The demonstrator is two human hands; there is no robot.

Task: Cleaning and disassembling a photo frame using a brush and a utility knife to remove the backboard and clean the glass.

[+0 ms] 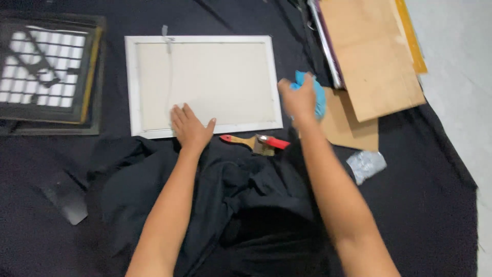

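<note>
A white picture frame lies face down on black cloth, its pale backing board showing. My left hand rests flat on the frame's lower edge, fingers spread. Just past the frame's right edge, my right hand is closed around a blue cloth. A small paintbrush with a red and wooden handle lies on the black cloth between my two forearms, just below the frame.
A dark frame with a white grid pattern lies at the far left. Brown cardboard sheets are stacked at the right. A crumpled clear plastic bag and a dark flat scraper lie on the cloth.
</note>
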